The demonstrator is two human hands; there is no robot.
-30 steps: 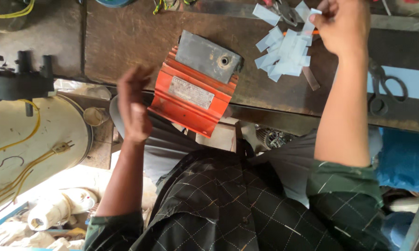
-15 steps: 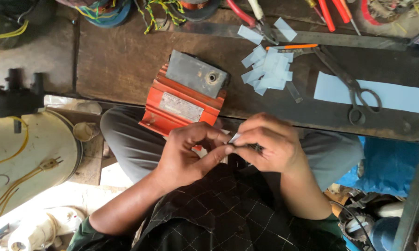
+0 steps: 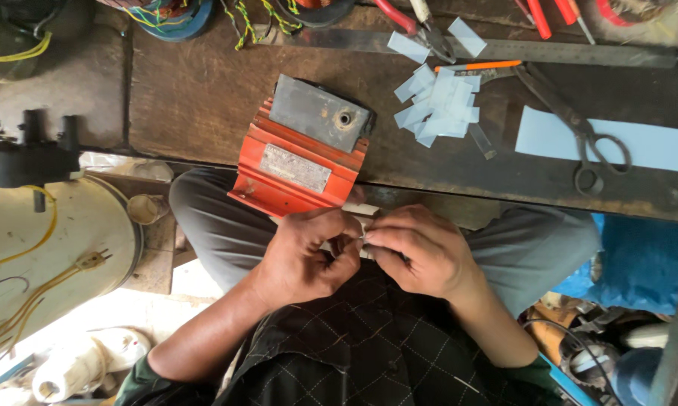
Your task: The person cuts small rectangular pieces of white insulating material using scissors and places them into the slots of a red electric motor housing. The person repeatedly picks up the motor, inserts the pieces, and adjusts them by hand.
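Both hands are now drawn in closer over the lap than half a second ago, fingertips met. A small pale slip, mostly hidden, is pinched between the left hand and right hand, just below the orange finned block. More cut slips lie on the bench, scissors beside them.

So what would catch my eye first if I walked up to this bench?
Probably the orange ribbed metal housing jutting over the near edge of the dark wooden bench. Just below it, the left hand and right hand meet over the lap, pinching something small. Farther back lie pale blue paper slips beside scissors.
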